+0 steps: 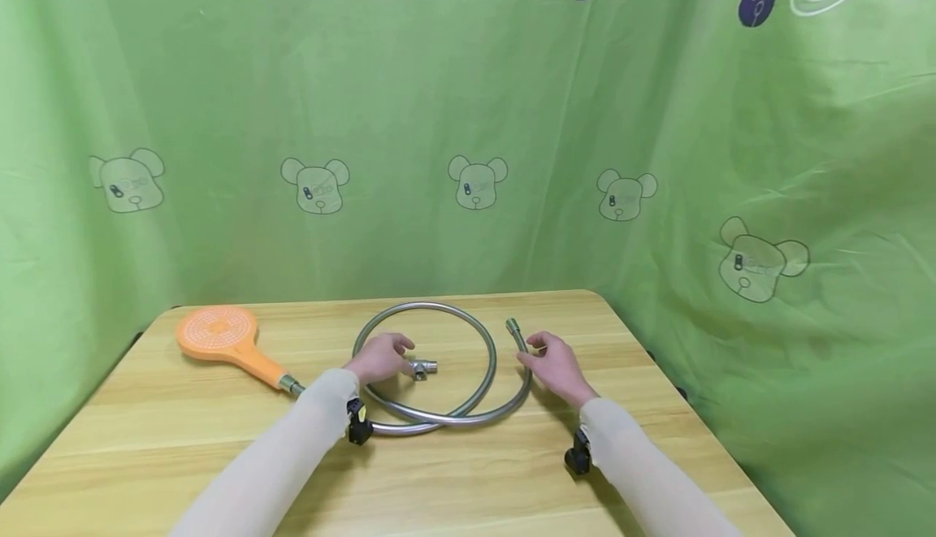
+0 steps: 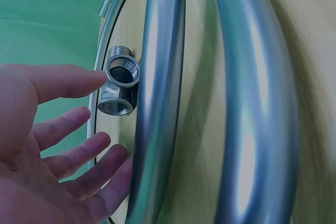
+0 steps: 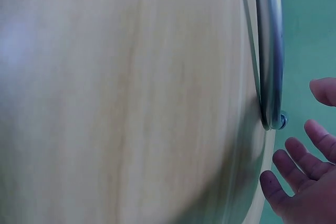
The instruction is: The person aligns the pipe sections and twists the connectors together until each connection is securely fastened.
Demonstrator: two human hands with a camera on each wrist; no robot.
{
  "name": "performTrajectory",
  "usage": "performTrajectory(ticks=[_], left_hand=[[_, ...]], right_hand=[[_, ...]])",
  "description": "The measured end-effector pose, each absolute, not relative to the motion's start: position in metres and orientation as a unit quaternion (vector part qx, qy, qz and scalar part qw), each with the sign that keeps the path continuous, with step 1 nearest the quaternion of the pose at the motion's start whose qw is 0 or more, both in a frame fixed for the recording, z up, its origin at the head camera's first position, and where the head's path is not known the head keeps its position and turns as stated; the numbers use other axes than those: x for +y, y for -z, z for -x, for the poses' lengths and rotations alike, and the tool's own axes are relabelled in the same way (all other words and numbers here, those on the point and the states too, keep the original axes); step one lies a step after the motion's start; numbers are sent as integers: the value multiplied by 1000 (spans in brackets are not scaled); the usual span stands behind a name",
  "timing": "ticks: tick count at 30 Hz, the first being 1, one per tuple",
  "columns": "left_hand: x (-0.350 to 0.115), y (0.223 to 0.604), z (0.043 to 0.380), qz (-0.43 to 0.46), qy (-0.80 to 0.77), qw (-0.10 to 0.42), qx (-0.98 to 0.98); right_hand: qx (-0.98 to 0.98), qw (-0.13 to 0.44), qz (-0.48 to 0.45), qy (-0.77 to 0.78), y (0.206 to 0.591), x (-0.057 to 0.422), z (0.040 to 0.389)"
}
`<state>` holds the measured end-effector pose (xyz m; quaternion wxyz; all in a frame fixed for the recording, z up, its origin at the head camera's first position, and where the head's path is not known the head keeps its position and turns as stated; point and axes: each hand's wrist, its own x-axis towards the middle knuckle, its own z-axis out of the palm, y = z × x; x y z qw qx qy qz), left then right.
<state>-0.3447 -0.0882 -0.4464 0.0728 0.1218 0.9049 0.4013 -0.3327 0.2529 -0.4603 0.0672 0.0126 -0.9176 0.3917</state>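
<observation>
A small metal tee fitting with threaded ends lies on the table inside a loop of shiny metal shower hose. My left hand hovers beside it, thumb tip right at the fitting in the left wrist view and the other fingers loosely bent. Near the hose's free end, with its metal nut, is my right hand. Its fingers and thumb are spread apart, close to the hose. An orange shower head is attached to the other end of the hose, partly behind the left forearm.
The light wooden table carries everything. A green curtain with printed bear faces hangs behind and along both sides. Each wrist wears a black camera.
</observation>
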Motion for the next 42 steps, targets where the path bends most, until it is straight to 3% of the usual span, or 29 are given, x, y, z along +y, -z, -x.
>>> performTrajectory(ticks=[17, 30, 42], left_hand=[[-86, 453, 351, -130, -388, 103, 907], [-84, 466, 361, -126, -393, 116, 903], [-77, 457, 352, -128, -375, 110, 911]], right_hand=[[-918, 61, -12, -391, 458, 259, 334], [-930, 1, -6, -367, 469, 263, 339], [-948, -3, -3, -319, 476, 265, 351]])
